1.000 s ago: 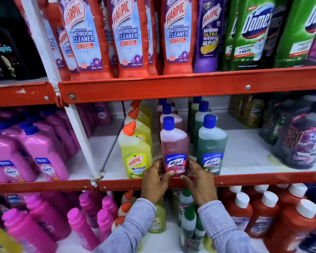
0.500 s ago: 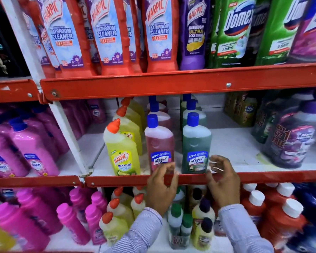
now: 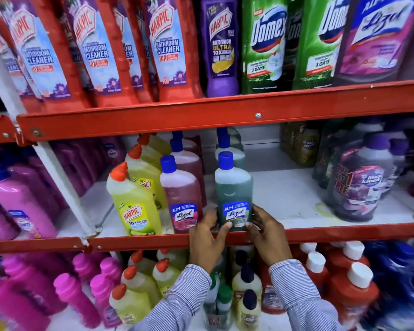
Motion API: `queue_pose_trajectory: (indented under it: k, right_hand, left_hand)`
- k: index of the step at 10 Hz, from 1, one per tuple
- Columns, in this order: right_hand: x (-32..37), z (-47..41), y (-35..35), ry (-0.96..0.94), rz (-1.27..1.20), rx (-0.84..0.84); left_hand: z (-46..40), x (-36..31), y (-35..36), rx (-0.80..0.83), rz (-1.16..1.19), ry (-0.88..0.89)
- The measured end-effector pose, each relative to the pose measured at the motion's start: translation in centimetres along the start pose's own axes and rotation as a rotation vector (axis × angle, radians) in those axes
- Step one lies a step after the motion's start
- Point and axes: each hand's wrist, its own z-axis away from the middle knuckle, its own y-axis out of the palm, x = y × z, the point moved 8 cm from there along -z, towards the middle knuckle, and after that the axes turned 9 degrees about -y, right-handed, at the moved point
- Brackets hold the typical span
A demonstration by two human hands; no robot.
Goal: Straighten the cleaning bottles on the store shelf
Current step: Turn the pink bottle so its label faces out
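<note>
left grip: fingers curled against the left side of the green Lizol bottle, thumb tip on the lower front beside the label
right grip: fingers wrapped on the bottle's right side, thumb tip at the lower front edge; both hands pinch the bottle between them
green Lizol bottle: upright, blue cap, at the front lip of the middle shelf, label facing out
pink Lizol bottle: just left of the green one, upright, blue cap, label forward
yellow Harpic bottle: left of the pink one, orange cap, leaning slightly left
rows behind: more bottles of each colour lined up toward the back
sleeves: striped, rising from the bottom of the view
top shelf: red Harpic bottles, a purple one, green Domex bottles
bottom shelf: pink, yellow and red bottles with white caps
</note>
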Motion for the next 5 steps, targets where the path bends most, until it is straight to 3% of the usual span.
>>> queue_pose_trajectory:
  k: [5]
  right_hand:
    - [-1.03, 0.26, -0.6, 0.105, -0.037, -0.06]
  left_hand:
    - [0.06, -0.81, 0.67, 0.039, 0.085, 0.036]
